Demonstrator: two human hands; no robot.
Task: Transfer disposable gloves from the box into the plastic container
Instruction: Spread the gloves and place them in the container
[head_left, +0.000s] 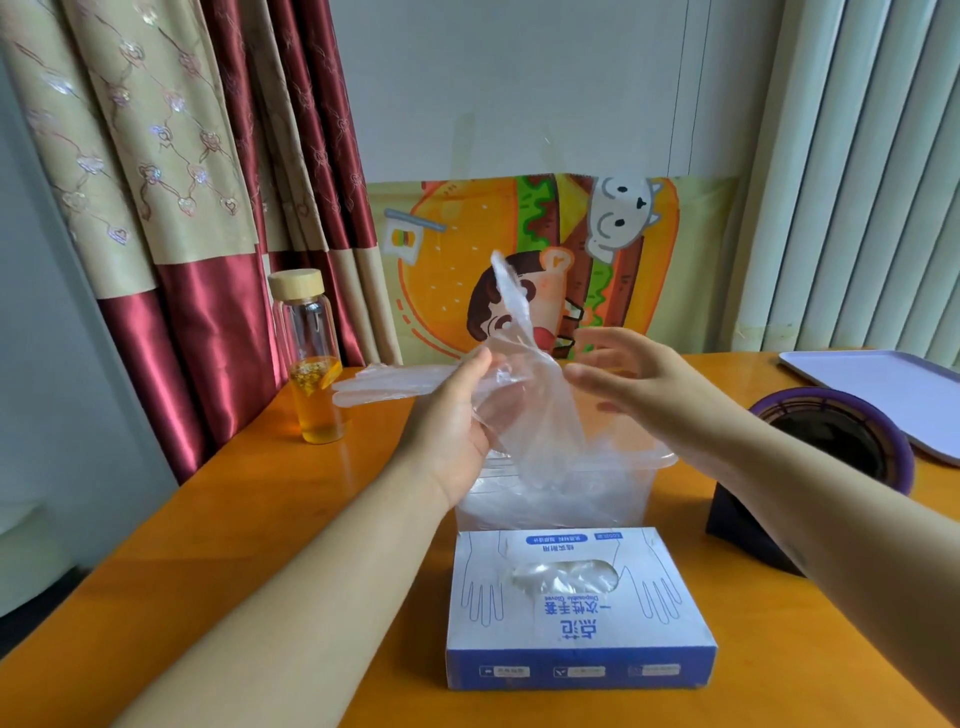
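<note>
Two hands worked above one worktop (270, 493) of smooth, glossy orange wood. The left hand (462, 415) gripped a bunch of gloves (540, 415), thumb and fingers curled round the thin, clear, crinkled film. One glove's flat fingers stuck out to the left past the hand, a narrow strip rose above it, and the rest hung down into the container (660, 460). How many gloves were in the bunch I could not tell. The right hand (623, 374) held nothing: its fingers were loosely spread and nearly straight, just beside the film. Whether the fingertips touched the film was unclear.

The one container was a rectangular tub of frosted clear plastic, open at the top. It stood just behind the box (571, 649), with more rumpled film heaped inside. The one box was flat card, blue and white, printed with hand outlines. A wad (566, 577) of clear gloves showed through the oval hole in its top.

One glass bottle (311, 358) stood near the left edge, a cylinder with a pale wooden lid, its lower part holding amber liquid. At the right lay one flat lilac tray (883, 384) with a raised rim. In front of it stood one round object (841, 441), dark in the middle with a purple rim, on a black block.

Behind hung satin curtains (182, 208) in maroon and beige, one cartoon poster (519, 249) and pale vertical blinds (857, 182)
</note>
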